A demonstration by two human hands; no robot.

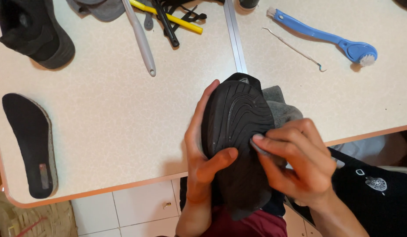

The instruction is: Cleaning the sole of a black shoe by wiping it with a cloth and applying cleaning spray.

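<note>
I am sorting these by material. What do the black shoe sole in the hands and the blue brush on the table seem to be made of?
Black ridged shoe sole: probably matte rubber, judging by its moulded wavy tread and dull sheen. Blue long-handled brush: apparently smooth, glossy plastic, uniformly coloured, with pale bristles at both ends whose material I cannot tell.

The left hand is covering one side of the black shoe, so its upper is staying out of sight; only the ridged sole is showing. The right hand is hiding most of the thin grey tool it is pinching, and its tip is too small to make out. A grey cloth is peeking out from behind the shoe, mostly concealed. The second black shoe is running off the top left corner. The tangle of black laces and the yellow stick are being cut by the top edge.
</note>
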